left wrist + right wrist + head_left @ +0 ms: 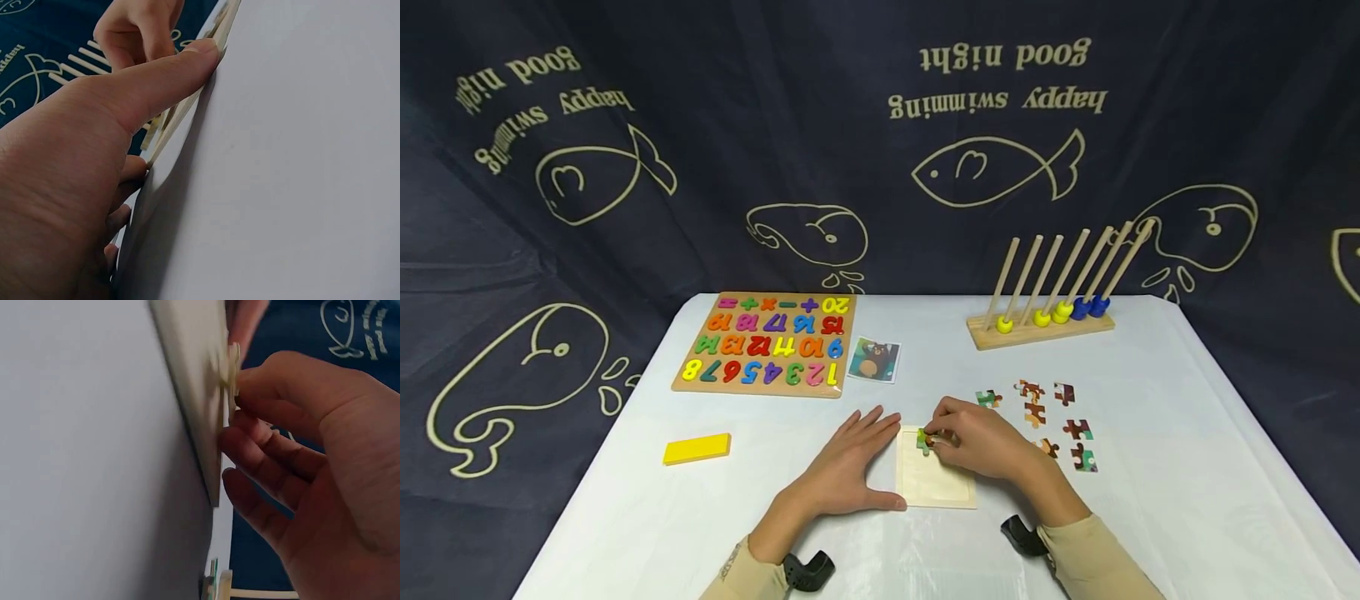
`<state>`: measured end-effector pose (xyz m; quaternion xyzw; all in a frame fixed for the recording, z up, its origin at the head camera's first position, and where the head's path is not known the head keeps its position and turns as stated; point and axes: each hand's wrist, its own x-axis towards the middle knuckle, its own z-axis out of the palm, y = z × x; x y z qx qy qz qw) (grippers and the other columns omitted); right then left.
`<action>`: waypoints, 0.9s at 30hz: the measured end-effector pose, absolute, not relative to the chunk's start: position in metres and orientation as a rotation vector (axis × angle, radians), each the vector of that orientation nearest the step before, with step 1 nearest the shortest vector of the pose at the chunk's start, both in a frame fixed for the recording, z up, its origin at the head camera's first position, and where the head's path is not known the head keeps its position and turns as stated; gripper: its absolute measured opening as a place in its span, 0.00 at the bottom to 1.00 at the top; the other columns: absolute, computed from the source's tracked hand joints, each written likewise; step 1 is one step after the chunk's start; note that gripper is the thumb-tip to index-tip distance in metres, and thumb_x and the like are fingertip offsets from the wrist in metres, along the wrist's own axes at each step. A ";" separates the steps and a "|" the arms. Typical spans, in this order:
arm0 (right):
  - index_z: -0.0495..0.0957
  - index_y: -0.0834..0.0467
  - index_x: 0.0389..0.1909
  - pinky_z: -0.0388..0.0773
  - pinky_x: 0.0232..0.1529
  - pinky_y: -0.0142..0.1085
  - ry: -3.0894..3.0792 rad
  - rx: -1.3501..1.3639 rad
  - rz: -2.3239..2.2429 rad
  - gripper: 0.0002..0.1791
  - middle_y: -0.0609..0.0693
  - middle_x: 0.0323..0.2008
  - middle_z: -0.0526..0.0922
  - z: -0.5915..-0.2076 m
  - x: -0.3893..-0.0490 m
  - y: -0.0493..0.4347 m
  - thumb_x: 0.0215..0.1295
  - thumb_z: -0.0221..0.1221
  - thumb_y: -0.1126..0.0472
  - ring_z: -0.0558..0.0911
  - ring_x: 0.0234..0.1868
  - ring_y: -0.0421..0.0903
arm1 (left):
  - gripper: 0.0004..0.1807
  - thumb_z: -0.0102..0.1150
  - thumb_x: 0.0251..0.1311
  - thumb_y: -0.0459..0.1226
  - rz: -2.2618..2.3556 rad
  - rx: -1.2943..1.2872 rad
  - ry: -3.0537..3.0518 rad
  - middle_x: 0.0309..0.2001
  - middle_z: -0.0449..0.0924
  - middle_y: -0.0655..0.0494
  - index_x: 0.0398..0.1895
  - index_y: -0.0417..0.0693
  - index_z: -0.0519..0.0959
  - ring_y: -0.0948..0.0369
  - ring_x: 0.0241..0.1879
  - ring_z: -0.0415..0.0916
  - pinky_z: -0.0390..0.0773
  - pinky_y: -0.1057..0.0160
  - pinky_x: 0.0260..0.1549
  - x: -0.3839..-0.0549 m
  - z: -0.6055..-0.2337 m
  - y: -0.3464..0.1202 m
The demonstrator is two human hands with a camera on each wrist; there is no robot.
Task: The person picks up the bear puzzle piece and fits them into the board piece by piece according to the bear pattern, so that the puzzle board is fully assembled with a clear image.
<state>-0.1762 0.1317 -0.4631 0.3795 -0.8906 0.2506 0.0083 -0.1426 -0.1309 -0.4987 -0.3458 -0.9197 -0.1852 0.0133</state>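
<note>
Puzzle piece (pixel 923 442) is pinched by the right hand (pixel 987 439) over the far part of the tray (pixel 934 485), whose left edge is touched by the spread left hand (pixel 846 468).

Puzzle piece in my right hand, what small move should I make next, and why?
I'd probably lower the puzzle piece flat onto the wooden tray near its far edge: your right hand pinches it over that part, and your left hand braces the tray's left side. I can't tell whether its edge already touches.
</note>
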 end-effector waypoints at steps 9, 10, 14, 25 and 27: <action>0.85 0.52 0.44 0.71 0.29 0.32 -2.840 1.114 0.688 0.13 0.40 0.35 0.76 -0.460 -0.171 0.130 0.57 0.66 0.58 0.71 0.29 0.35 | 0.60 0.54 0.43 0.75 -0.576 -1.079 -2.871 0.74 0.52 0.59 0.73 0.46 0.58 0.55 0.73 0.43 0.44 0.49 0.69 -0.143 -0.497 -0.131; 0.85 0.52 0.43 0.71 0.30 0.32 -2.850 1.097 0.685 0.12 0.40 0.35 0.76 -0.460 -0.171 0.131 0.56 0.66 0.58 0.71 0.29 0.35 | 0.60 0.55 0.43 0.75 -0.582 -1.078 -2.870 0.74 0.53 0.59 0.73 0.46 0.58 0.54 0.73 0.43 0.44 0.49 0.69 -0.143 -0.497 -0.131; 0.86 0.51 0.42 0.71 0.29 0.32 -2.871 1.075 0.668 0.11 0.39 0.33 0.75 -0.462 -0.169 0.130 0.57 0.65 0.60 0.71 0.29 0.35 | 0.60 0.55 0.42 0.75 -0.599 -1.078 -2.866 0.73 0.53 0.58 0.73 0.45 0.59 0.54 0.73 0.44 0.44 0.48 0.69 -0.141 -0.499 -0.131; 0.85 0.49 0.50 0.66 0.21 0.29 -2.822 1.139 0.593 0.16 0.39 0.32 0.73 -0.464 -0.166 0.125 0.61 0.64 0.53 0.67 0.23 0.34 | 0.60 0.54 0.42 0.75 -0.569 -1.072 -2.867 0.74 0.53 0.59 0.73 0.46 0.58 0.55 0.73 0.43 0.43 0.49 0.70 -0.142 -0.499 -0.133; 0.85 0.49 0.48 0.66 0.21 0.29 -2.809 1.133 0.570 0.15 0.39 0.31 0.73 -0.463 -0.165 0.123 0.61 0.64 0.53 0.67 0.23 0.33 | 0.60 0.53 0.43 0.75 -0.564 -1.079 -2.868 0.74 0.52 0.59 0.74 0.46 0.58 0.55 0.73 0.43 0.43 0.49 0.70 -0.143 -0.500 -0.133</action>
